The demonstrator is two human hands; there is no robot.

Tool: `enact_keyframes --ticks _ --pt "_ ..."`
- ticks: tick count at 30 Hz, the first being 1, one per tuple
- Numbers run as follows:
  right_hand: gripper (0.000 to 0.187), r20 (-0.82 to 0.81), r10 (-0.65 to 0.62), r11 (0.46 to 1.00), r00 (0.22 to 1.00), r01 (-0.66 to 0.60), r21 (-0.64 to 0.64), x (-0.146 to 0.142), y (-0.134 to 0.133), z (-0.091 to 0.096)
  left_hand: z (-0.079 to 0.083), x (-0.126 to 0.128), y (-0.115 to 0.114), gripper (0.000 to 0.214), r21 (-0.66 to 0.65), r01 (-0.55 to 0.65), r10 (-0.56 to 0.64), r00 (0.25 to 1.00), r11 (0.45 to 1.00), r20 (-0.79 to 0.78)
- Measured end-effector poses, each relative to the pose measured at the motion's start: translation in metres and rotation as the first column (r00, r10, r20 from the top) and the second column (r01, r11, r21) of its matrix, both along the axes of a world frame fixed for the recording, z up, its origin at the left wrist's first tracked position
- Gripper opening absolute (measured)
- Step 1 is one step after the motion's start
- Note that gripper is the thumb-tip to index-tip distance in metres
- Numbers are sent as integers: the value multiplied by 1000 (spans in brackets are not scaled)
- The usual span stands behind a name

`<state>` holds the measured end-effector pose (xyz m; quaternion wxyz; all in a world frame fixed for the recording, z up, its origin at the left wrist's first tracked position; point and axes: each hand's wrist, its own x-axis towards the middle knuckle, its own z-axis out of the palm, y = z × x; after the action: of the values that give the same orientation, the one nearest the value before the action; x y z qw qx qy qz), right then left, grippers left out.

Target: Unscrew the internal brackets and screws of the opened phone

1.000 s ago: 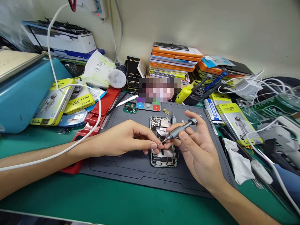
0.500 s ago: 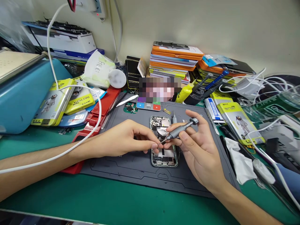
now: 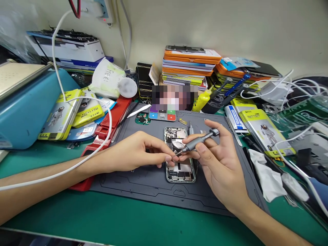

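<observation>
Head camera, looking forward and down; clock directions are taken from the opened phone. The phone (image 3: 183, 168), its inner parts bare, lies on a gray mat (image 3: 153, 192) over a green tabletop (image 3: 123, 213), its upright length running from twelve to six o'clock. Both hands are above it and partly cover its middle.

The right hand (image 3: 221, 164), at three o'clock, has its grip closed around a gray screwdriver (image 3: 196, 142), thumb on one side and fingers on the other. The cap end points to two o'clock, the thin bit to eight.

The left hand (image 3: 142, 152) reaches in from nine o'clock, palm down. Its grip is pinched nearly together at the bit's tip; whether the fingertips have hold of the bit or something tiny, I cannot tell. A white cable (image 3: 75, 165) passes across the left forearm.

On the mat, a small gray driver (image 3: 191, 130) stands at one o'clock, a multicolored tile (image 3: 162, 116) lies at eleven and a green circuit piece (image 3: 142, 119) at ten. Beyond the mat, a stack of orange cases (image 3: 191, 54) rises at twelve, and yellow battery boxes (image 3: 268, 133) lie near three.
</observation>
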<state>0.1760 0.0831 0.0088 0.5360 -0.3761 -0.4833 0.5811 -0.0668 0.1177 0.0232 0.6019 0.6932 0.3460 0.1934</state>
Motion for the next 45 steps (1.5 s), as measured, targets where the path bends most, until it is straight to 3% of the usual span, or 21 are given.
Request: enact_keyframes --ticks 25,45 --pt "42 66 13 999 998 -10 -39 1 2 1 -3 0 1 22 -34 12 -10 998 999 61" --pt "40 18 31 998 999 -30 -63 1 3 0 -6 1 1 20 -108 8 3 995 994 99"
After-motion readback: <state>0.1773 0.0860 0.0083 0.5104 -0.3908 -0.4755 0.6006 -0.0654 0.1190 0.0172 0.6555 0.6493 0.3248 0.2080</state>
